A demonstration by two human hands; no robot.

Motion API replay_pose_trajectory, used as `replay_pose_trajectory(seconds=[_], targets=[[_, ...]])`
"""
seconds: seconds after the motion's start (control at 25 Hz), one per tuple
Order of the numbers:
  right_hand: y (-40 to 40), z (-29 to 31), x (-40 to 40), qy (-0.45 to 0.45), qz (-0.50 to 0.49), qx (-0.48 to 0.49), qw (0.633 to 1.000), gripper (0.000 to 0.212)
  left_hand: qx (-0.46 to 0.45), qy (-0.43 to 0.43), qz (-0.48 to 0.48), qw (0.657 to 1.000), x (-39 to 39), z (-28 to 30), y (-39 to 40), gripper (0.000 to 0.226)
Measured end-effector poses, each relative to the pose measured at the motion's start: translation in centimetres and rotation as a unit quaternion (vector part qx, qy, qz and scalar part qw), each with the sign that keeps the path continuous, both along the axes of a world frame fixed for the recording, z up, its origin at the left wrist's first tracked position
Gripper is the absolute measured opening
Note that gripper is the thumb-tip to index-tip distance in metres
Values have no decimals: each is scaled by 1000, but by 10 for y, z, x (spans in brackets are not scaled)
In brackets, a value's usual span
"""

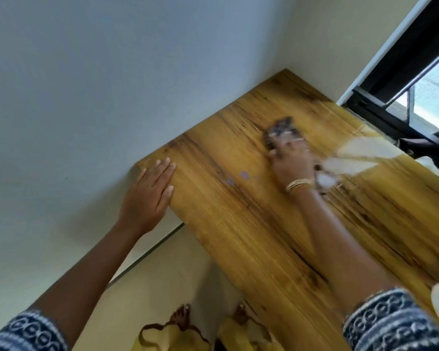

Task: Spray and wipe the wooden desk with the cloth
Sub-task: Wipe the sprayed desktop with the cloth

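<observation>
On the wooden desk [251,224], set in a corner between pale walls, the right hand [289,160] presses a dark patterned cloth [280,130] flat near the far right; both are blurred, so whether its grip curls round the cloth cannot be told. At the desk's far left corner, the left hand [150,191] rests flat, fingers straight and together. The yellow-brown grain shows dark streaks, bright glare beside a window [403,79], and small purplish marks [238,177] between the hands.
</observation>
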State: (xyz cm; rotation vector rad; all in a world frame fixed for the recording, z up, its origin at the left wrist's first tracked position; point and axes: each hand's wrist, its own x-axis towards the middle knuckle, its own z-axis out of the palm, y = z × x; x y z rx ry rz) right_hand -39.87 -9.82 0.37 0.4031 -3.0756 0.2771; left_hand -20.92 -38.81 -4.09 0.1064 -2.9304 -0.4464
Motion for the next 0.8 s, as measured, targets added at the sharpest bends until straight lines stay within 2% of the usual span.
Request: replay_pose_trajectory(seconds=[0.12, 0.2, 0.24, 0.32, 0.4, 0.48, 0.52, 0.56, 0.6, 0.68, 0.8], targets=[[-75, -13, 109, -2, 222, 8, 975, 48, -19, -11, -16, 1000, 4, -3, -6, 56], [-82, -15, 132, -48, 306, -21, 951, 47, -35, -21, -38, 998, 5, -3, -13, 56], [-72, -13, 116, -44, 310, -44, 949, 46, -45, -26, -48, 997, 6, -3, -18, 56], [-38, -14, 59, -10, 219, -59, 974, 45, -54, -34, -49, 997, 11, -3, -27, 57], [10, -12, -1, -3, 49, -41, 998, 46, -49, -39, -31, 998, 19, -4, -30, 60], [37, -8, -30, -47, -144, -38, 988, 48, -41, -43, -19, 998, 25, -5, -30, 63], [31, -6, -32, -65, -212, -32, 975, 50, -35, -46, -15, 998, 26, -5, -29, 64], [13, -3, -27, -70, -237, -18, 969, 51, -31, -50, -13, 998, 26, -5, -29, 64], [-15, -4, -18, -61, -211, -1, 976, 52, -30, -53, -9, 998, 28, -4, -30, 65], [-80, -5, 10, -42, -57, 3, 997, 52, -34, -58, -8, 998, 33, -2, -34, 70], [-165, -9, 82, -26, 197, 23, 980, 49, -52, -74, -1, 996, 35, 6, -37, 74]])
